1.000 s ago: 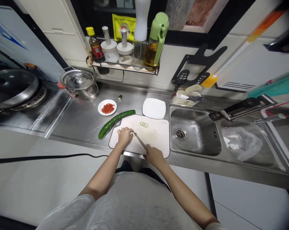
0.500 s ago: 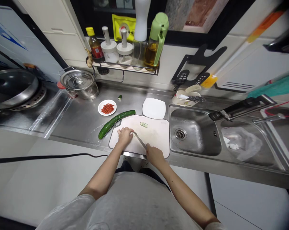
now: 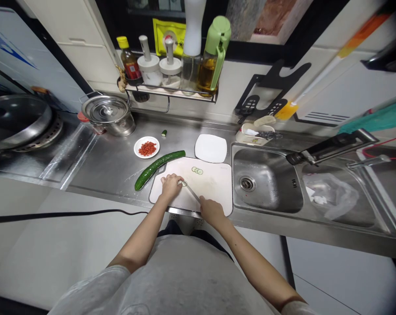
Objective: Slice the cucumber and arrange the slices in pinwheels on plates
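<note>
My left hand [image 3: 171, 187] rests on the pale cutting board [image 3: 219, 186], its fingers curled round a piece of cucumber that they mostly hide. A cut cucumber face [image 3: 184, 183] shows at the fingertips. My right hand [image 3: 213, 211] grips a knife [image 3: 193, 194] by the handle, and the blade points up-left with its tip end at the cucumber piece. Several thin cucumber slices [image 3: 197, 170] lie overlapping farther back on the board. Across the board's left edge area stretches a long cucumber [image 3: 154, 169], and a small cucumber end [image 3: 164, 133] sits behind it.
Behind the board are a white square plate [image 3: 211, 148] and a small plate of red bits [image 3: 147, 148]. The sink [image 3: 266, 183] borders the board's right side. A lidded steel pot [image 3: 111, 116] stands back left, under a shelf of bottles and jars [image 3: 171, 89].
The knife blade has shifted very slightly against the cucumber piece, and more of the cut face shows beside it. Both hands stay in nearly the same place.
</note>
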Demonstrator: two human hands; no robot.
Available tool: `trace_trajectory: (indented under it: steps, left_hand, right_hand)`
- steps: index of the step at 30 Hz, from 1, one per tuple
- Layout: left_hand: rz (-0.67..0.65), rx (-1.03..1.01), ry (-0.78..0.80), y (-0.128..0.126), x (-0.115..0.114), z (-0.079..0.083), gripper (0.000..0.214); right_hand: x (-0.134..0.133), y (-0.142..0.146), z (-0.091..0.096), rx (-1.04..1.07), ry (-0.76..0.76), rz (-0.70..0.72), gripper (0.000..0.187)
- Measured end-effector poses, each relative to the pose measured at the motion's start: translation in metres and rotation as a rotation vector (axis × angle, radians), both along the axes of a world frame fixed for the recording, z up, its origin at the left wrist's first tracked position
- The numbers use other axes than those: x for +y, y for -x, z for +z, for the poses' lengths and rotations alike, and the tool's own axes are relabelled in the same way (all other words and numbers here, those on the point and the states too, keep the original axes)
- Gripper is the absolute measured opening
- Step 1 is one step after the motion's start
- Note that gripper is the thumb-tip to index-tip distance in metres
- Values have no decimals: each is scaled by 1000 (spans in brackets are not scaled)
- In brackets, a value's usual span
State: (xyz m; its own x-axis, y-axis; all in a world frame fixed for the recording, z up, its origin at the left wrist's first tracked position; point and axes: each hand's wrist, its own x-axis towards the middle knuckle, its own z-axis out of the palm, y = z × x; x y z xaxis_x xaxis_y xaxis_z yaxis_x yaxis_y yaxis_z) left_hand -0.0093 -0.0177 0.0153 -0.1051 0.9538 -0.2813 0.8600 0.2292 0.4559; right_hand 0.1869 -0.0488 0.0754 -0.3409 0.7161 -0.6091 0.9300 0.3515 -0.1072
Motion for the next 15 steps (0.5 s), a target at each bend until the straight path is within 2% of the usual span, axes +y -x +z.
trace_trajectory:
  steps: [6,15]
  left_hand:
    - [2,3,9,-1,1,-1,29]
    - [-18,9,9,0,2,1,27]
  right_hand:
    - [5,3,3,-19,49,-15,30]
    - [-2,-1,4,-12,35,-12,30]
